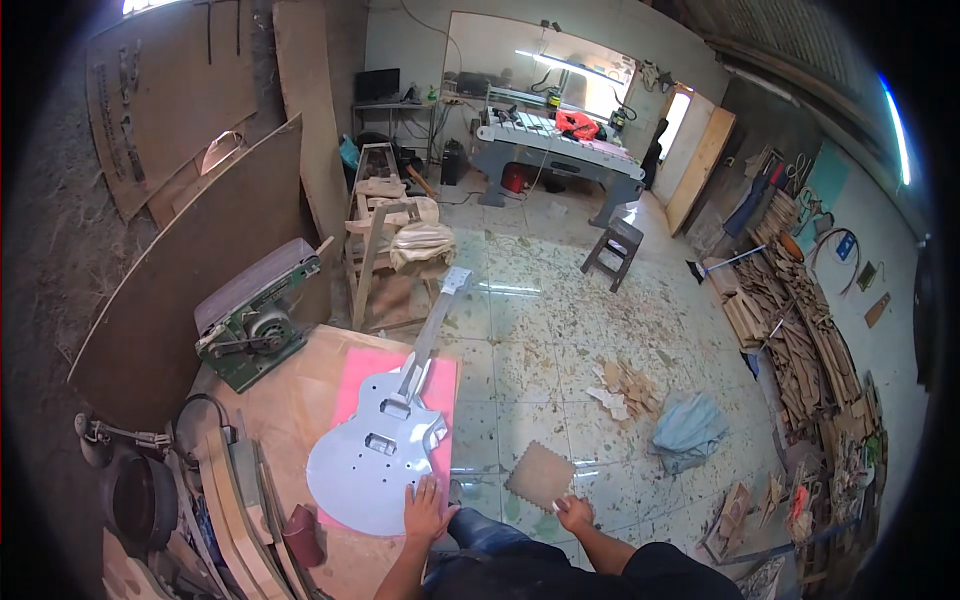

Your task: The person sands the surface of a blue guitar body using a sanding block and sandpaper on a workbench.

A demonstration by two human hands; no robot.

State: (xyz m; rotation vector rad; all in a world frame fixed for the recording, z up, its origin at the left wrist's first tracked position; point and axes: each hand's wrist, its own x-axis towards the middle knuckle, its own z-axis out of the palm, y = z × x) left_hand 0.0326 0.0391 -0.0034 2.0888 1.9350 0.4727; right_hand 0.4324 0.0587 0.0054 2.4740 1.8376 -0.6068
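A light grey electric guitar body (350,477) with its neck pointing away lies flat on a pink sheet (356,372). It has two pickup cavities and several small holes, and no strings show on it. My left hand (425,510) rests on the near right edge of the body, fingers stretched out and apart. Off to the right, over the floor, my right hand (575,515) is closed with the fingers curled. Something small and whitish shows at its fingertips, too small to name.
A wooden workbench (270,408) carries a green belt sander (258,330), a dark red curved piece (303,535) and wood strips. Ahead stand a stool (613,250) and a large machine table (560,145). Wood scraps (780,320) line the right wall; a bluish plastic bag (690,430) lies on the littered floor.
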